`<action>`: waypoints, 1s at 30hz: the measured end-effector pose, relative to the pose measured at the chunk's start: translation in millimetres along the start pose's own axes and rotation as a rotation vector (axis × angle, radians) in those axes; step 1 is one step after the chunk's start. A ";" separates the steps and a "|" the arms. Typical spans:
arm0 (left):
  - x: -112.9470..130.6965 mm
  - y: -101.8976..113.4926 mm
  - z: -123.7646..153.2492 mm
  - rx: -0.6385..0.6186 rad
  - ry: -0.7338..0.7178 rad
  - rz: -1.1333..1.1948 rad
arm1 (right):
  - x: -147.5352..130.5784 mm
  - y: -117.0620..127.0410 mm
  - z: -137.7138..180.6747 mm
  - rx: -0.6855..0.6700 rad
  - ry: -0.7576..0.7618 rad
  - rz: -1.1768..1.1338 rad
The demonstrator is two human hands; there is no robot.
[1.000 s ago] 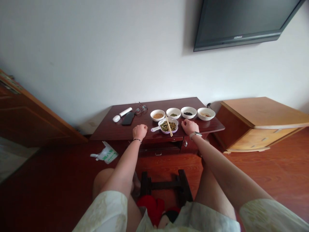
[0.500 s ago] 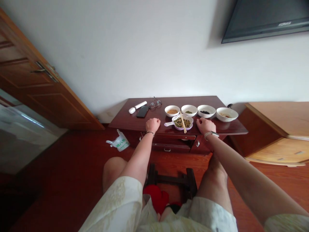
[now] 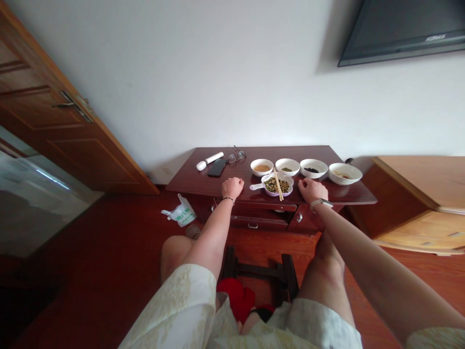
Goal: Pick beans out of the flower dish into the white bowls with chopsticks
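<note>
My left hand (image 3: pixel 233 187) rests as a closed fist on the dark wooden table (image 3: pixel 203 180), left of a small handled dish (image 3: pixel 277 186) of mixed beans. A pair of chopsticks (image 3: pixel 278 184) lies across that dish. My right hand (image 3: pixel 311 189), with a watch on its wrist, rests curled on the table just right of the dish. Neither hand holds anything that I can see. Behind the dish stand several white bowls: one with yellow beans (image 3: pixel 261 167), one with green bits (image 3: pixel 287 166), one with dark bits (image 3: pixel 313 167) and one at the right end (image 3: pixel 345 173).
A phone (image 3: pixel 217 167), a white stick-shaped device (image 3: pixel 209 159) and glasses (image 3: pixel 236 156) lie on the table's left part. A plastic bag (image 3: pixel 180 214) is on the floor. A light wooden cabinet (image 3: pixel 417 194) stands to the right, a door (image 3: pixel 61 121) to the left, a wall TV (image 3: pixel 403 29) above.
The view has swung left, bringing the door into sight and pushing the TV toward the right corner. Both hands have stayed in place on the table beside the dish.
</note>
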State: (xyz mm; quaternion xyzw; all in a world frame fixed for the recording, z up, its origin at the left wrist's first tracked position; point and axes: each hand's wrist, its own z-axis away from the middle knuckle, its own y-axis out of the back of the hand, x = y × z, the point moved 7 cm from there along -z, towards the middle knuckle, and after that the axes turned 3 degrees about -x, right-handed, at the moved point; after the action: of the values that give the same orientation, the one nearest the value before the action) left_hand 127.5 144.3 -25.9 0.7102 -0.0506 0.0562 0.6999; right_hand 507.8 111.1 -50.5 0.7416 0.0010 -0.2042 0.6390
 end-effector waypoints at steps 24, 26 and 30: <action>-0.5 -10.4 -16.2 0.005 -0.049 -0.050 | -5.7 1.2 -0.9 -0.051 0.017 0.048; -0.4 -10.8 -17.7 0.003 -0.057 -0.054 | -6.0 0.7 -1.7 -0.059 0.023 0.048; -1.2 -11.5 -19.1 0.000 -0.062 -0.068 | -6.8 -0.5 -3.2 -0.074 0.029 0.043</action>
State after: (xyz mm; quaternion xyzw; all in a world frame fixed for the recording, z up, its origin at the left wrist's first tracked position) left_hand 127.9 163.6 -37.1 0.7131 -0.0479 0.0106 0.6994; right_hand 502.4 116.0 -48.6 0.7202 0.0016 -0.1794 0.6702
